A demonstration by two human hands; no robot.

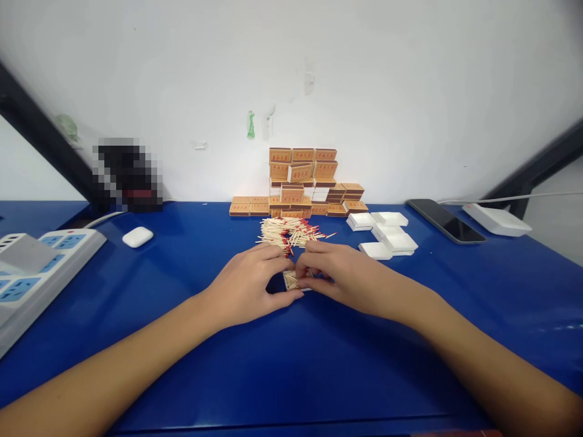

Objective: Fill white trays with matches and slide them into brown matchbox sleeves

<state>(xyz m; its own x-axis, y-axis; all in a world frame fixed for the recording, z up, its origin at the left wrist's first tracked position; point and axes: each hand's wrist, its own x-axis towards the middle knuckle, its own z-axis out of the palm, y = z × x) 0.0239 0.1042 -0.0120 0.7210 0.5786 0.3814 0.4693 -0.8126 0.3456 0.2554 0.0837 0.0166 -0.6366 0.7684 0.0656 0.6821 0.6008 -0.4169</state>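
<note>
A small white matchbox tray [286, 280] lies on the blue table between my hands, with pale matchsticks [292, 279] inside it. My left hand [249, 278] grips the tray's left end, thumb at the near side and fingers at the far side. Over the tray's right part, my right hand [339, 273] has its fingers curled and pinched at the matchsticks; its fingertips partly hide them and the tray. Just beyond both hands is a loose pile of red-tipped matches [277, 230].
Orange-brown matchboxes [301, 173] are stacked against the wall. Several white trays [395, 233] lie to the right, near a dark phone [444, 220] and a white box [496, 220]. On the left are a white earbud case [138, 237] and a power strip [86, 246].
</note>
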